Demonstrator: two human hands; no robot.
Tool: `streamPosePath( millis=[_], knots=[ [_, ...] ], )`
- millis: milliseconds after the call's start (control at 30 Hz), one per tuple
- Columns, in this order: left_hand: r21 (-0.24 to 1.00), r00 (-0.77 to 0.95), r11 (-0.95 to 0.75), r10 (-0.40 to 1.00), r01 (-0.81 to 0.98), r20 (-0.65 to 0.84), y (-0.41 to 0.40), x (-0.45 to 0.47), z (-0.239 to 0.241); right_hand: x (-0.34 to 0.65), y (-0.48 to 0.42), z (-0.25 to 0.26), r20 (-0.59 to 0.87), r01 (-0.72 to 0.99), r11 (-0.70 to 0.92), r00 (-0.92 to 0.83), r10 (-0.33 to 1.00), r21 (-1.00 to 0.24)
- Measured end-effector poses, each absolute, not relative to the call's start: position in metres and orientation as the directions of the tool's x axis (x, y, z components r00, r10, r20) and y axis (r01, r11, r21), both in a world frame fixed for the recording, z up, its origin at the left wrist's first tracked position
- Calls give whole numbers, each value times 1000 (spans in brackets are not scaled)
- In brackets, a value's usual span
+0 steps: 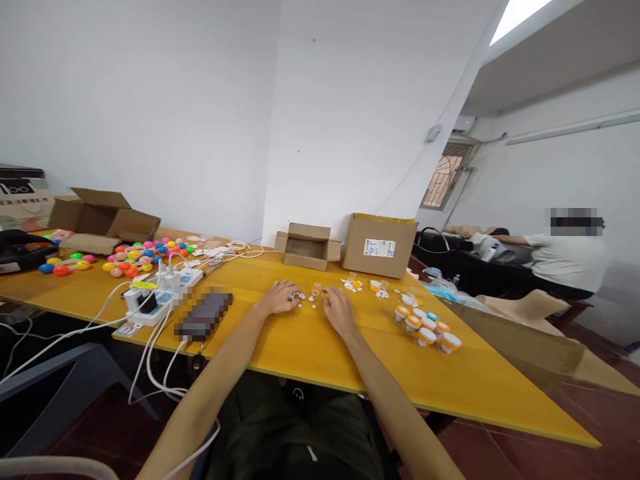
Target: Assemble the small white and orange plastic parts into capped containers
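Note:
My left hand (pixel 280 297) rests low over the yellow table (pixel 300 340), its fingers curved and apart from the thumb. Small white pieces (pixel 299 296) lie by its fingertips; whether any are in the fingers is too small to tell. Across a narrow gap, my right hand (pixel 340 311) also has bent, parted fingers and nothing visible in them. A small clear cup (pixel 316 291) sits between the hands, closer to the right fingertips. Loose white discs (pixel 311 299) lie just in front of it.
To the right stand several small clear jars (pixel 427 333) with orange, white and teal lids, near loose lids (pixel 353 285). Behind are an open carton (pixel 307 252) and a closed carton (pixel 380 247). A power strip (pixel 160 297), phone (pixel 205 315), cables and colourful balls (pixel 133 257) occupy the left.

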State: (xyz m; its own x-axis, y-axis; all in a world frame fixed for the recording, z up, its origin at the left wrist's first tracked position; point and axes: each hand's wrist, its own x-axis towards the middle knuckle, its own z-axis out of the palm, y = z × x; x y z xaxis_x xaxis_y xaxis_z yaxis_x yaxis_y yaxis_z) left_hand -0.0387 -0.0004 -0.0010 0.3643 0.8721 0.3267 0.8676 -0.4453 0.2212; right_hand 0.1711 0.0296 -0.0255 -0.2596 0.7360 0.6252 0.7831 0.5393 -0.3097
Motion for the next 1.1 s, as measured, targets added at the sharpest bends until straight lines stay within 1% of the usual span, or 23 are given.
streamPosePath(
  millis=[67, 233, 300, 400, 600, 667, 767, 833, 900, 1100],
  knots=[
    [224, 354, -440, 872, 870, 338, 0, -40, -2, 179, 31, -28, 607, 803, 510, -246, 755, -309],
    [229, 344, -427, 880, 875, 327, 1, -40, -3, 186, 33, -32, 501, 838, 433, -233, 834, -332],
    [231, 334, -415, 887, 880, 320, 1, -39, -2, 185, 33, -32, 491, 841, 416, -215, 844, -347],
    [230, 329, -409, 889, 883, 318, 0, -39, 0, 183, 32, -31, 509, 839, 415, -200, 837, -353],
    [206, 395, -477, 853, 854, 341, 1, -38, 1, 179, 28, -25, 545, 820, 404, -137, 827, -406],
    [203, 400, -480, 853, 854, 334, 2, -38, 0, 177, 25, -22, 585, 788, 452, -147, 798, -419],
    [208, 395, -474, 857, 855, 332, 4, -37, -2, 173, 22, -19, 650, 731, 550, -194, 735, -404],
    [213, 398, -483, 851, 849, 342, 5, -36, -3, 170, 20, -19, 671, 708, 582, -207, 712, -399],
    [216, 405, -496, 842, 841, 358, 4, -35, -3, 168, 20, -19, 670, 701, 578, -192, 718, -419],
    [222, 458, -566, 797, 794, 394, 3, -28, -1, 167, 24, -23, 617, 675, 511, -105, 780, -532]
  ],
)
